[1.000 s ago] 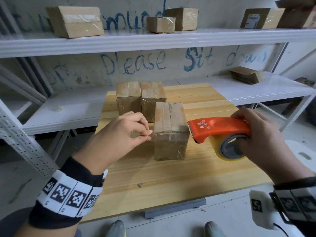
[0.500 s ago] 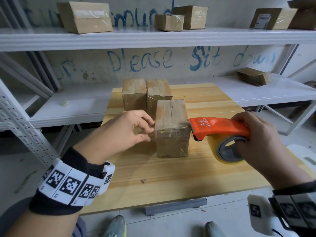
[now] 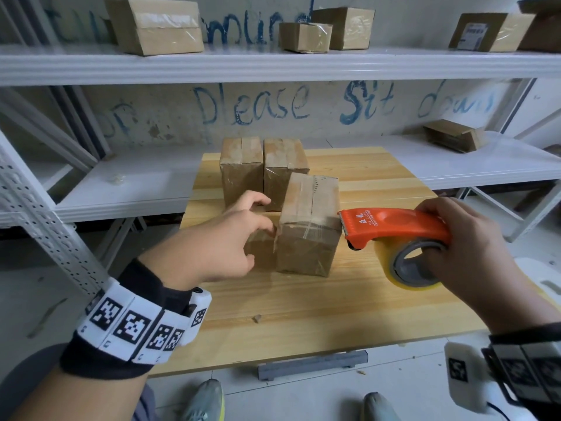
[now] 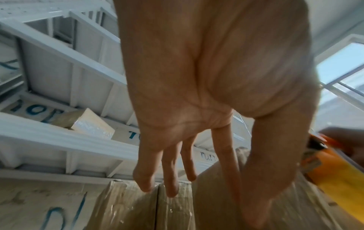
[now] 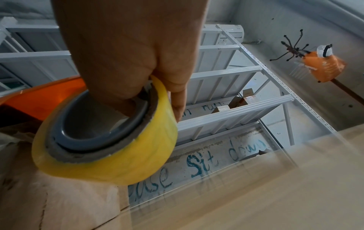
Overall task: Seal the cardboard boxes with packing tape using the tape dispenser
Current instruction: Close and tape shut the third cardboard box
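Note:
Three brown cardboard boxes stand on the wooden table [image 3: 303, 314]. The front box [image 3: 308, 238] has clear tape stretched across its top front edge. Two taped boxes [image 3: 241, 173] [image 3: 283, 168] stand behind it, side by side. My left hand [image 3: 264, 221] is at the front box's left side, thumb and forefinger touching the taped face [image 4: 295, 207], other fingers loosely straight [image 4: 212, 191]. My right hand [image 3: 455, 238] grips the orange tape dispenser [image 3: 391, 223], fingers through the core of its yellow roll [image 5: 110, 155]. Its toothed blade meets the box's upper right edge.
White metal shelving [image 3: 273, 65] runs behind and to both sides of the table, with several more boxes on it, such as one at the upper left [image 3: 158, 25] and a flat one at the right [image 3: 452, 135]. A small scrap [image 3: 257, 318] lies near the table's front edge.
The dispenser's blade has moved left, up against the front box's right edge. My left hand has gone from pinching at the box's left edge to looser, spread fingers.

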Available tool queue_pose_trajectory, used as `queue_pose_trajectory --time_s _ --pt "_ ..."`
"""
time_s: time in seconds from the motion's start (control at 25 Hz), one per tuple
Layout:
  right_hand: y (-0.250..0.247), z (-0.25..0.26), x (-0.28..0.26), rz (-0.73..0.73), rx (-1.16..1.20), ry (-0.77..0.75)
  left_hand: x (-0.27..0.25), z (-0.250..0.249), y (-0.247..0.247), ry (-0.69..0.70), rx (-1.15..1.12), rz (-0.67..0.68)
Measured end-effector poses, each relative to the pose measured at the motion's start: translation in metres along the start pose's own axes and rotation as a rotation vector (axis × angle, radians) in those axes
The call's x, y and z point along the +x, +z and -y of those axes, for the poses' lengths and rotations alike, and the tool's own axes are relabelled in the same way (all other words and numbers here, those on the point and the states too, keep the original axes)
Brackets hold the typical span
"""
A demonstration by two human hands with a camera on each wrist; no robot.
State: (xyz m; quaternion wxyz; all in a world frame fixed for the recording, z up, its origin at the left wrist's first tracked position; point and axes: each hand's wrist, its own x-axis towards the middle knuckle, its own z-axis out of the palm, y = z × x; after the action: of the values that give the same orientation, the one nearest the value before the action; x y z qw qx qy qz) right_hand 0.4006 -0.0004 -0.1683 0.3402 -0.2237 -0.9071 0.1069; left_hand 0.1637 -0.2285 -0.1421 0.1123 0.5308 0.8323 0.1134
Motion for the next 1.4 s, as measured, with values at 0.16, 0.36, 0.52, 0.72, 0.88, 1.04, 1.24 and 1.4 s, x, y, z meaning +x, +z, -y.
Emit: queue_pose_trajectory --time_s 0.16,0.36,0.52,0.72,0.88,1.04,1.24,1.4 --pt "0.003 0.005 0.000 0.021 -0.005 0.007 -0.004 -0.012 0.006 -0.063 0.189 0.077" --pt "0.003 0.007 0.001 0.017 0.008 0.052 -0.005 -0.013 -0.011 -0.065 0.107 -0.143" --pt "0.008 0.017 0.000 0.060 0.008 0.060 0.004 -0.033 0.005 0.109 0.024 -0.171" --pt "0.021 0.020 -0.005 0.175 -0.035 -0.022 0.015 -0.041 0.018 0.066 0.047 -0.345" --pt "0.020 0.015 -0.002 0.201 -0.077 0.035 0.015 -0.041 0.019 0.068 0.146 -0.345" --pt "0.016 0.014 -0.002 0.219 -0.095 0.077 0.017 -0.034 0.021 0.070 0.082 -0.351" --pt "0.008 0.010 -0.001 0.227 -0.139 0.092 0.019 -0.032 0.024 0.039 0.031 -0.370" --pt "0.005 0.006 -0.001 0.247 -0.163 0.127 0.016 -0.037 0.020 -0.003 0.041 -0.344"
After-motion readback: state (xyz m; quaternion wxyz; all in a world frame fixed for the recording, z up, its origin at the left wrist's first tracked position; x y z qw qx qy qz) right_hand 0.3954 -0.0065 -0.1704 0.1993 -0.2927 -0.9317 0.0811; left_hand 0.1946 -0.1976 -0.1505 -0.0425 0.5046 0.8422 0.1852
